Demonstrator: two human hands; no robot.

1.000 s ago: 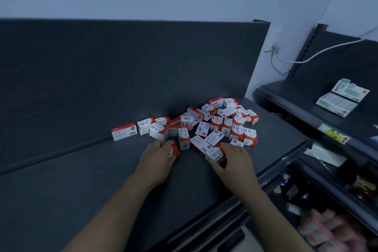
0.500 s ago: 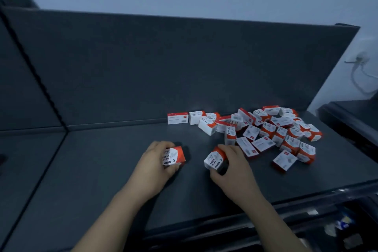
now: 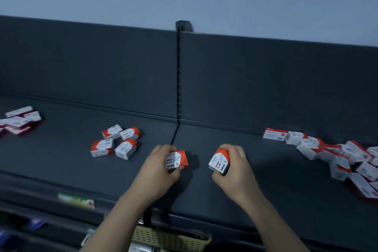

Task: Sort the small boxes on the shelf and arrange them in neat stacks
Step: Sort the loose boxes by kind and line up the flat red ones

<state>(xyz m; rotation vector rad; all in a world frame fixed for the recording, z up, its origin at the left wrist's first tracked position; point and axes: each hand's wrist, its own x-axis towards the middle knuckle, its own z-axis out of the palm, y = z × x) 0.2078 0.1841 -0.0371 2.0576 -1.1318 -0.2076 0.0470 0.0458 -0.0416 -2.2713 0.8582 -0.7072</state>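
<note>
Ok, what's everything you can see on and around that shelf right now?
left box: one, red and white, in the left hand
right box: one, red and white, in the right hand
group: four boxes, red and white, shelf left of the hands
pile: many boxes, red and white, shelf far right
far-left boxes: several, dark red and white, blurred
shelf: one, dark grey
basket: one, tan, below shelf front
left hand: grips left box
right hand: grips right box
</note>
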